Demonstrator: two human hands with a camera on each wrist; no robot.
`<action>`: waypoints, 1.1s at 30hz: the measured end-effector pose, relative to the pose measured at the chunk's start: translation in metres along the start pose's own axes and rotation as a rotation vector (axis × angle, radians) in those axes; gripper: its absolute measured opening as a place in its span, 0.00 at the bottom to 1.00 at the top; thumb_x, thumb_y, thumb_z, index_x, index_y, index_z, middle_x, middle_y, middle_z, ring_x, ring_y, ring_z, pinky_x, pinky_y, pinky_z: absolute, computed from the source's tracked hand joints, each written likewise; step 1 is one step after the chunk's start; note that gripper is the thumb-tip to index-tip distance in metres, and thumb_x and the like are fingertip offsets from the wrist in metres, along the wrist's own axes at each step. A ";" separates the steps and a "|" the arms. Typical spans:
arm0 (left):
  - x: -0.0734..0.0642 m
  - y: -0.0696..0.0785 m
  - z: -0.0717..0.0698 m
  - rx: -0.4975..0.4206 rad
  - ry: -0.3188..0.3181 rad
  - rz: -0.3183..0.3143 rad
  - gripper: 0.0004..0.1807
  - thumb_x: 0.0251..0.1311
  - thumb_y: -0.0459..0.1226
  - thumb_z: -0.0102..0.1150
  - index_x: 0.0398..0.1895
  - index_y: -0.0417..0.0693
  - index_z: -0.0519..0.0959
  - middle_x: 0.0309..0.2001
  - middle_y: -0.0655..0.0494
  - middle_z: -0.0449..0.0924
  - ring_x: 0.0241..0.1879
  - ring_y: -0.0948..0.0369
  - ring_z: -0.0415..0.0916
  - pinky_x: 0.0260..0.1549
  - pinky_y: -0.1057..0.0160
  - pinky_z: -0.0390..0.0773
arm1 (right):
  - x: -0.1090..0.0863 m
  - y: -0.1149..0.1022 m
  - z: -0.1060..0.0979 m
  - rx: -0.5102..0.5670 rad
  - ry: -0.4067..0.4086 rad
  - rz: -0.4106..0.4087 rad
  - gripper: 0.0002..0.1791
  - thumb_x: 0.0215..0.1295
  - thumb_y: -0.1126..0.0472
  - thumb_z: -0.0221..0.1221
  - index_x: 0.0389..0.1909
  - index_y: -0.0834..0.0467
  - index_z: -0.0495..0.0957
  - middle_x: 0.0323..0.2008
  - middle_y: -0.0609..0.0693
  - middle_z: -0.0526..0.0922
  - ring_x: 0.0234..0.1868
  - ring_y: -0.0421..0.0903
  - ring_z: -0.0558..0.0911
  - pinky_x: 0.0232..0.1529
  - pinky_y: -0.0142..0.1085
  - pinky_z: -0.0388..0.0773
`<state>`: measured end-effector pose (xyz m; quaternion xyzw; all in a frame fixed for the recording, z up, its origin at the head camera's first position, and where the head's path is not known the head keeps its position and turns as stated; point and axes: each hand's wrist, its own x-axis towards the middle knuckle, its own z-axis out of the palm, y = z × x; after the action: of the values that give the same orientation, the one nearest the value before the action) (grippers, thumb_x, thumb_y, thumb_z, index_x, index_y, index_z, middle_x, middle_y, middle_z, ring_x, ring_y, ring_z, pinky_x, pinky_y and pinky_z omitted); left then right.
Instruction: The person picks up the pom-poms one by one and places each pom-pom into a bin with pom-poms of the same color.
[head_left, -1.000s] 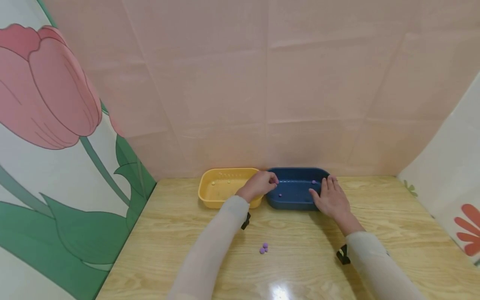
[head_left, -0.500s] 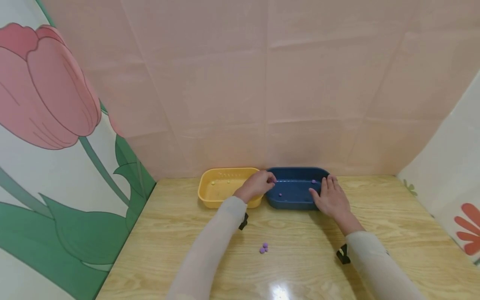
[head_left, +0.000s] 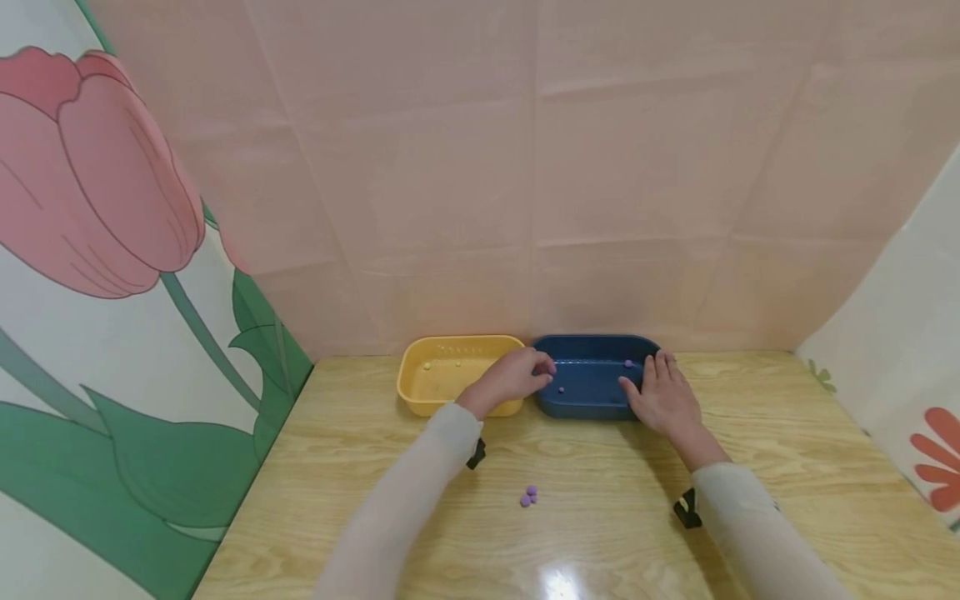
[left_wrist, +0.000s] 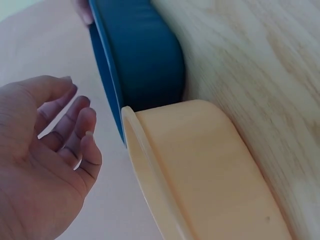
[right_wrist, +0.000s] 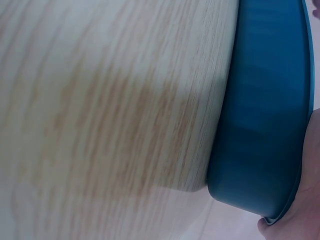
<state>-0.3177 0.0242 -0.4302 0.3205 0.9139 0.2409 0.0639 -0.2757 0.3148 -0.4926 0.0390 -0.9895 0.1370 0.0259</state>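
Observation:
My left hand (head_left: 513,377) is held over the place where the yellow tray (head_left: 405,385) and the blue tray (head_left: 592,408) meet. Its thumb and fingers are bent together, and a small purple ball (head_left: 552,369) shows at the fingertips in the head view; the left wrist view does not show the ball. With straight fingers and a spread thumb, my right hand (head_left: 665,400) rests on the blue tray's right rim. Inside the blue tray lie two purple balls, one near the front (head_left: 561,390) and another at the back right (head_left: 628,363).
Two small yellow balls (head_left: 427,366) lie in the yellow tray. A little cluster of purple balls (head_left: 528,497) sits on the wooden table (head_left: 600,517), nearer to me. Behind the trays hangs a pink cloth (head_left: 525,208), and flower-printed panels (head_left: 112,183) flank the table.
My left hand has shifted slightly toward me, and its forearm has swung left and lower. The right hand, the trays and the loose balls stay where they were.

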 end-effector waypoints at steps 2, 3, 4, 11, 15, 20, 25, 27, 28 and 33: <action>-0.004 0.000 0.000 -0.019 0.003 0.013 0.12 0.72 0.40 0.60 0.53 0.47 0.84 0.46 0.61 0.83 0.46 0.65 0.77 0.49 0.68 0.77 | 0.000 0.000 0.000 0.003 0.000 0.001 0.52 0.79 0.33 0.29 0.74 0.80 0.40 0.76 0.78 0.37 0.77 0.72 0.36 0.76 0.61 0.38; -0.006 0.000 0.000 -0.024 0.003 0.022 0.12 0.72 0.41 0.60 0.53 0.48 0.84 0.46 0.61 0.83 0.46 0.65 0.77 0.49 0.68 0.77 | 0.000 0.000 0.000 0.002 0.001 0.001 0.52 0.79 0.33 0.29 0.74 0.80 0.41 0.76 0.78 0.37 0.77 0.72 0.36 0.76 0.61 0.38; -0.008 0.000 0.000 -0.033 0.004 0.028 0.12 0.72 0.41 0.60 0.52 0.48 0.84 0.46 0.61 0.83 0.46 0.65 0.77 0.49 0.68 0.77 | 0.000 0.001 0.000 0.001 0.002 0.001 0.52 0.79 0.33 0.29 0.74 0.80 0.41 0.76 0.78 0.37 0.77 0.72 0.36 0.76 0.61 0.38; -0.023 -0.003 0.001 -0.080 0.001 0.074 0.09 0.71 0.40 0.61 0.50 0.51 0.85 0.41 0.63 0.83 0.41 0.68 0.76 0.44 0.70 0.76 | 0.000 0.000 0.000 0.001 0.000 -0.008 0.53 0.78 0.32 0.28 0.74 0.80 0.41 0.75 0.78 0.37 0.77 0.72 0.36 0.75 0.61 0.37; -0.035 -0.002 0.000 -0.115 -0.013 0.093 0.10 0.71 0.42 0.61 0.50 0.53 0.84 0.41 0.66 0.82 0.40 0.68 0.75 0.41 0.72 0.75 | -0.001 0.000 -0.001 -0.007 0.003 -0.009 0.52 0.79 0.33 0.29 0.74 0.80 0.42 0.75 0.79 0.38 0.77 0.72 0.38 0.75 0.61 0.39; -0.049 0.001 -0.001 -0.112 -0.037 0.114 0.13 0.72 0.44 0.60 0.54 0.53 0.83 0.43 0.65 0.80 0.40 0.68 0.74 0.41 0.72 0.76 | -0.001 -0.001 -0.002 -0.012 0.005 -0.004 0.49 0.80 0.37 0.33 0.74 0.80 0.42 0.76 0.78 0.38 0.77 0.72 0.39 0.75 0.62 0.40; -0.058 0.002 -0.001 -0.081 -0.058 0.152 0.14 0.71 0.44 0.60 0.55 0.52 0.83 0.44 0.64 0.80 0.38 0.69 0.73 0.37 0.73 0.75 | -0.001 -0.002 -0.003 0.000 -0.003 -0.008 0.50 0.80 0.35 0.32 0.74 0.80 0.43 0.75 0.79 0.38 0.77 0.72 0.37 0.75 0.62 0.39; -0.062 0.002 -0.001 -0.083 -0.066 0.158 0.13 0.71 0.43 0.60 0.55 0.53 0.83 0.45 0.64 0.80 0.38 0.69 0.73 0.37 0.73 0.75 | -0.001 -0.002 -0.004 -0.004 -0.003 -0.011 0.50 0.80 0.35 0.31 0.74 0.80 0.43 0.75 0.79 0.38 0.77 0.72 0.38 0.75 0.61 0.39; -0.064 0.002 0.000 -0.085 -0.070 0.158 0.13 0.71 0.43 0.61 0.55 0.54 0.83 0.45 0.64 0.80 0.38 0.69 0.73 0.37 0.73 0.75 | -0.001 -0.003 -0.004 -0.007 -0.003 -0.012 0.50 0.80 0.35 0.31 0.74 0.80 0.43 0.75 0.79 0.38 0.77 0.72 0.38 0.75 0.61 0.39; -0.074 0.001 0.003 -0.088 -0.092 0.158 0.12 0.71 0.42 0.60 0.55 0.56 0.83 0.46 0.66 0.81 0.39 0.70 0.74 0.38 0.73 0.75 | -0.001 -0.003 -0.003 -0.013 0.000 -0.018 0.49 0.80 0.36 0.32 0.74 0.81 0.43 0.75 0.78 0.38 0.77 0.73 0.39 0.75 0.61 0.39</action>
<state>-0.2582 -0.0199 -0.4349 0.3990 0.8704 0.2702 0.1005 -0.2739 0.3132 -0.4891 0.0476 -0.9899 0.1306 0.0273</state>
